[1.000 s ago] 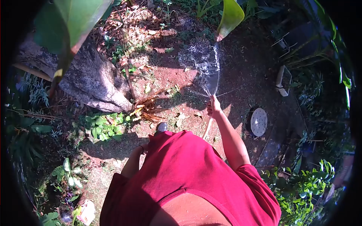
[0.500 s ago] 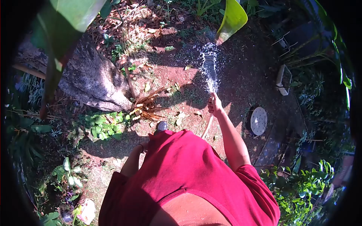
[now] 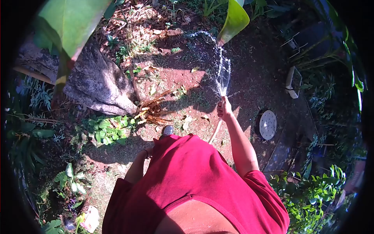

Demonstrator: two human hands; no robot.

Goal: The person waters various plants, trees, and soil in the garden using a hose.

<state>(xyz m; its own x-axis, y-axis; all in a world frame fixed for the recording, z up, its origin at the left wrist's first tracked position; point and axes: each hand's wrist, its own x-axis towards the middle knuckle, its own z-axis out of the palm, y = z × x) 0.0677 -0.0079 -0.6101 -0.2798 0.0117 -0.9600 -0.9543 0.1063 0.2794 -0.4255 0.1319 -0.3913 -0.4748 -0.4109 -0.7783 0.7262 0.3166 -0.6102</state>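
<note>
My right hand (image 3: 224, 110) is wrapped round the end of a pale hose (image 3: 214, 132), out in front of my red shirt. Water (image 3: 223, 74) sprays from the hose end, away from me, and curves to the left at its far end. The left forearm (image 3: 136, 167) hangs beside my body with a dark band at the wrist; the shirt hides the fingers of that hand.
A thick trunk (image 3: 95, 84) lies at the left, by a clump of cut brown stalks (image 3: 154, 111). A round pale slab (image 3: 267, 124) and a pale rectangular block (image 3: 293, 83) are at the right. Large leaves (image 3: 233, 21) hang overhead.
My right hand has shifted slightly to the right with the hose. The spray has gone from a broad splash to a narrower stream that bends left at its far end.
</note>
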